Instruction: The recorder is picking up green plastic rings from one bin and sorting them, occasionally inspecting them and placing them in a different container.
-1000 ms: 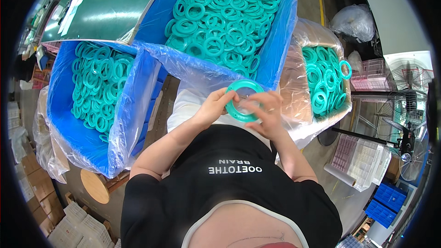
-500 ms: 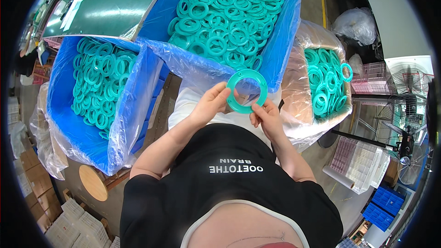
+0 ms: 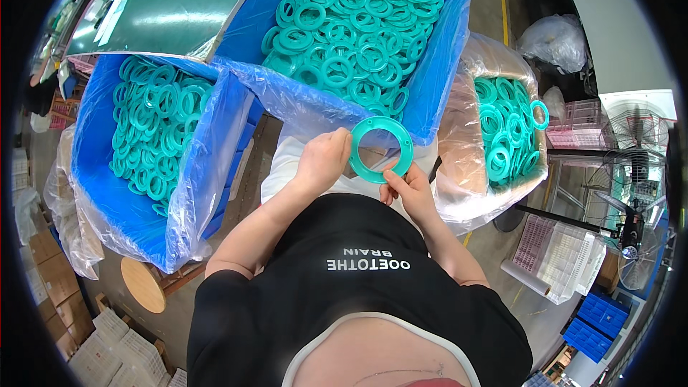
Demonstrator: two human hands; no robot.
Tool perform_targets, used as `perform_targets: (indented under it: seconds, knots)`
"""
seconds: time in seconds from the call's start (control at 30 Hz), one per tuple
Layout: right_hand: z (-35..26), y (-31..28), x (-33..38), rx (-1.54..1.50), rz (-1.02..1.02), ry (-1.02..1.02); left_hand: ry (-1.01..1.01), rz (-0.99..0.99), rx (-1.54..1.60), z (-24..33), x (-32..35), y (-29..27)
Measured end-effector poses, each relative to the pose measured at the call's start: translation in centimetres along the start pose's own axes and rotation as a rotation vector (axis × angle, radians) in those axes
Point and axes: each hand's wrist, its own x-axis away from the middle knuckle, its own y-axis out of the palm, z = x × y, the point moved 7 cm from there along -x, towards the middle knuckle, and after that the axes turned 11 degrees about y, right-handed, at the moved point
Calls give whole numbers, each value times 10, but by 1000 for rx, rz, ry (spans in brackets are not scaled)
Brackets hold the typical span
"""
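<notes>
A green plastic ring (image 3: pixel 407 145) with small holes in its flat rim is held up in front of my waist. My left hand (image 3: pixel 324 160) grips its left edge, the fingers mostly turned out of sight behind it. At its lower right, my right hand (image 3: pixel 410 188) pinches the rim between thumb and fingers. Beyond the ring stands a large blue bin (image 3: pixel 450 50) lined with clear plastic, heaped with similar green rings (image 3: pixel 351 36).
To the left, another lined blue bin (image 3: pixel 93 165) holds green rings. A plastic-lined carton (image 3: pixel 459 150) of rings stands at right. A green-topped table (image 3: pixel 172 11) overlaps the bins at far left. A round wooden stool (image 3: pixel 143 285) and a fan (image 3: pixel 634 208) flank me.
The ring has shifted slightly left and down, and turned a little. My left hand has rolled round its edge; my right hand has moved slightly left with its thumb higher on the rim.
</notes>
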Motion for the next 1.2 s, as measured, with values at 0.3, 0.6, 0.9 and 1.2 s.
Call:
perform_targets:
  seconds: [0.3,0.6,0.9,1.2]
  knots:
    - [5,-197,-9,-832,576,-384,-709,30,1333,-47,30,1]
    - [-25,-162,-45,-472,301,-139,-1077,615,991,-145,256,-78]
    - [-74,-60,-104,-99,225,-180,-1850,707,1217,-200,549,62]
    - [-63,-25,-148,367,163,7,-1056,76,738,-137,258,-97]
